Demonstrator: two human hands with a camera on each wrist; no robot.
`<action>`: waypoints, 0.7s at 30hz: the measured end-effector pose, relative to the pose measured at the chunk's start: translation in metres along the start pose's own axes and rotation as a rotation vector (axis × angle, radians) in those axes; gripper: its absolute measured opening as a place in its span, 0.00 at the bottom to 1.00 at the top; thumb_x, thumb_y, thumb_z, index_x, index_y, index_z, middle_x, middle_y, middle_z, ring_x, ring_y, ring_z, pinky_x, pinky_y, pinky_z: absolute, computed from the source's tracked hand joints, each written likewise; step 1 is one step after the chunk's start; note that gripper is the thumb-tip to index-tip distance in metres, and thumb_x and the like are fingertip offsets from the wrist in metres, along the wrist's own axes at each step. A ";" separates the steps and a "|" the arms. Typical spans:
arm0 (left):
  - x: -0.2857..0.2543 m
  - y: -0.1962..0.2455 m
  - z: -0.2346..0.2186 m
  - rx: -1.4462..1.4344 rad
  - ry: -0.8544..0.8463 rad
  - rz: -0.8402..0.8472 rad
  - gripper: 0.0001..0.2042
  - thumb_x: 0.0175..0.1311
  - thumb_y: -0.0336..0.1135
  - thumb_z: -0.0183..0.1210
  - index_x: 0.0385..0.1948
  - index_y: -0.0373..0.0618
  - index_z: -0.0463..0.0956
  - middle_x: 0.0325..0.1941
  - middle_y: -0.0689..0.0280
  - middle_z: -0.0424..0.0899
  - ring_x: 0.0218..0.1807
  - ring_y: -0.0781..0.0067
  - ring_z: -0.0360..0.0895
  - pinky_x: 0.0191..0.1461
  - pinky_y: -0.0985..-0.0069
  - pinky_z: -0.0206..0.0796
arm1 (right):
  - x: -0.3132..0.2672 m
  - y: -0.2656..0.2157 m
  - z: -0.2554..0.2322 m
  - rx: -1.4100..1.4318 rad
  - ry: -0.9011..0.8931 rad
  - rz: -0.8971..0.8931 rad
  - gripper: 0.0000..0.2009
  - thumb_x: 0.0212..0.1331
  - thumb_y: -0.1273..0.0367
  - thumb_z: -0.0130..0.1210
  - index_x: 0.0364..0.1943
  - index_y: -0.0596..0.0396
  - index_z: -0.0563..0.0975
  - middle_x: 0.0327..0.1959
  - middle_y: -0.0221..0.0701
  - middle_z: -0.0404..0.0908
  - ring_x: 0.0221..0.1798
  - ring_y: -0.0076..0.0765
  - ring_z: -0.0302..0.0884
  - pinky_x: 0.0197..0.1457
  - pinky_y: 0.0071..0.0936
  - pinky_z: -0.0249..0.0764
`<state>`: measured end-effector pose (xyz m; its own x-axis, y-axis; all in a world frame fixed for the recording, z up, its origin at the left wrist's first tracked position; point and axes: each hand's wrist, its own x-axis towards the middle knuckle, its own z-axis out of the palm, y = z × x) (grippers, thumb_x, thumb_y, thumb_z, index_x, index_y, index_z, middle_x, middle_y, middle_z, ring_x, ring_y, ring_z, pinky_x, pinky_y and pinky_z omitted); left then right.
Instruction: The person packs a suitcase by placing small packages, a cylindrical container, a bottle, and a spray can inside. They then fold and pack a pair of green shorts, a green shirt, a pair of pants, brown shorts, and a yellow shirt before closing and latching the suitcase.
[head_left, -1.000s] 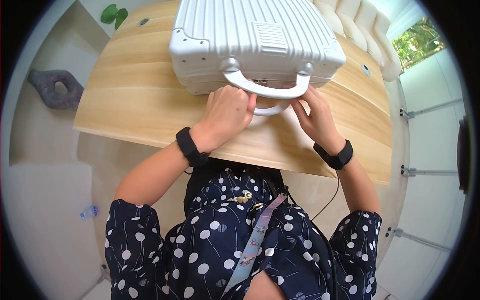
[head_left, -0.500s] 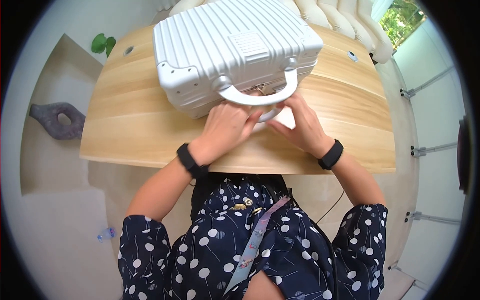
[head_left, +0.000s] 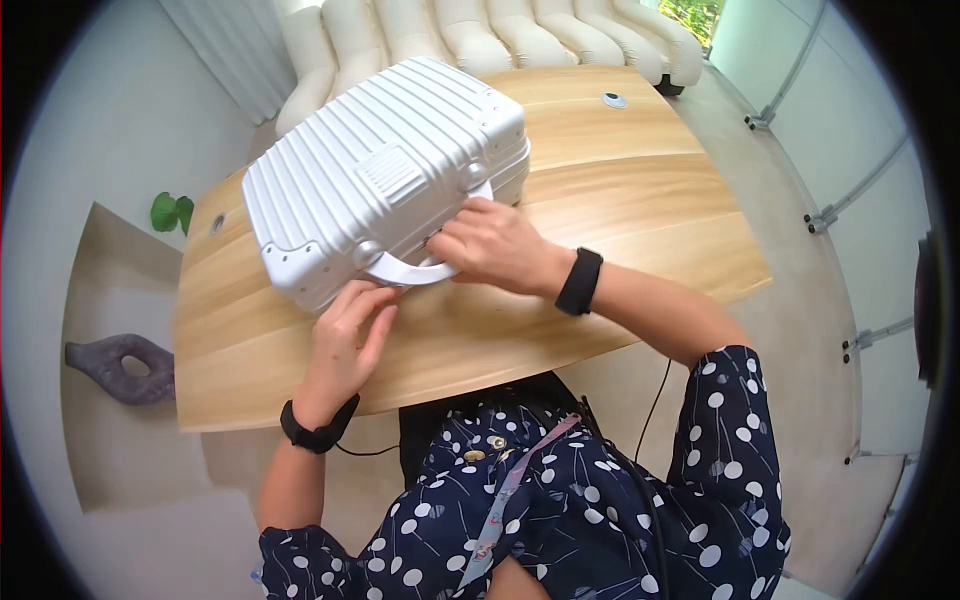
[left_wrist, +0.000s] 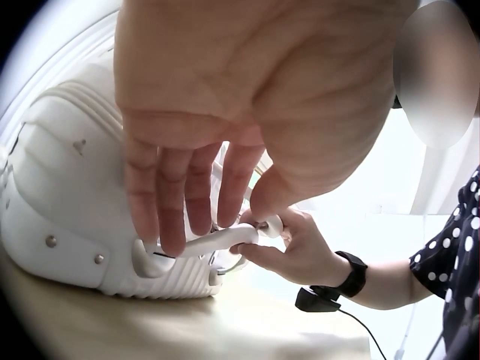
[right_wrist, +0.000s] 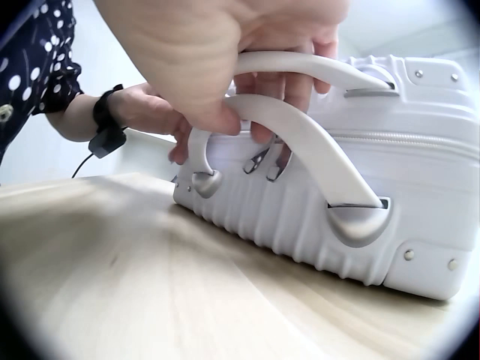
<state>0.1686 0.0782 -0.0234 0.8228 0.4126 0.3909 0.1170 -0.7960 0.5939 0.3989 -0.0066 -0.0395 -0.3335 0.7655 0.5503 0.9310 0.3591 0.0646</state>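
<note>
A small white ribbed hard-shell suitcase lies flat on the wooden table, turned at an angle. Two curved handles stick out from its near side, an upper handle and a lower handle. My right hand grips at the handles: its fingers reach down behind the upper one, and the thumb lies by the lower one. Right by those fingertips hang metal zipper pulls on the seam. My left hand has its fingers extended, fingertips at the handle's left end.
A cream sofa stands behind the table. Grey cable holes are set into the tabletop. Left of the table are a green leaf plant and a grey ring-shaped sculpture. White panels line the right side.
The suitcase has turned and shifted left and lower in the head view, as the view itself swung. My right hand has moved onto the handles; my left hand has slid to their left end.
</note>
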 end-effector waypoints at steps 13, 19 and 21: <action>0.032 0.009 -0.074 0.424 0.637 0.169 0.11 0.60 0.25 0.57 0.45 0.40 0.75 0.53 0.57 0.74 0.58 0.61 0.69 0.62 0.68 0.59 | 0.170 0.049 -0.135 0.493 -0.164 0.359 0.13 0.47 0.65 0.58 0.31 0.64 0.79 0.22 0.40 0.80 0.26 0.38 0.78 0.32 0.34 0.72; 0.046 -0.001 -0.078 0.261 0.622 0.157 0.19 0.60 0.30 0.59 0.53 0.39 0.68 0.57 0.57 0.72 0.61 0.59 0.67 0.64 0.68 0.57 | 0.186 0.082 -0.139 0.099 -0.171 0.356 0.20 0.41 0.60 0.58 0.28 0.69 0.80 0.22 0.50 0.79 0.25 0.44 0.78 0.31 0.36 0.72; 0.045 -0.004 -0.078 0.204 0.600 0.142 0.22 0.60 0.33 0.60 0.55 0.39 0.66 0.58 0.57 0.71 0.62 0.59 0.66 0.65 0.68 0.56 | 0.183 0.068 -0.151 0.193 -0.216 0.373 0.20 0.41 0.61 0.58 0.28 0.69 0.80 0.20 0.48 0.78 0.24 0.41 0.77 0.31 0.35 0.72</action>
<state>0.1615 0.1349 0.0466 0.3910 0.4259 0.8159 0.1824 -0.9048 0.3849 0.4238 0.0780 0.1913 -0.0234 0.9473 0.3195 0.9553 0.1154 -0.2721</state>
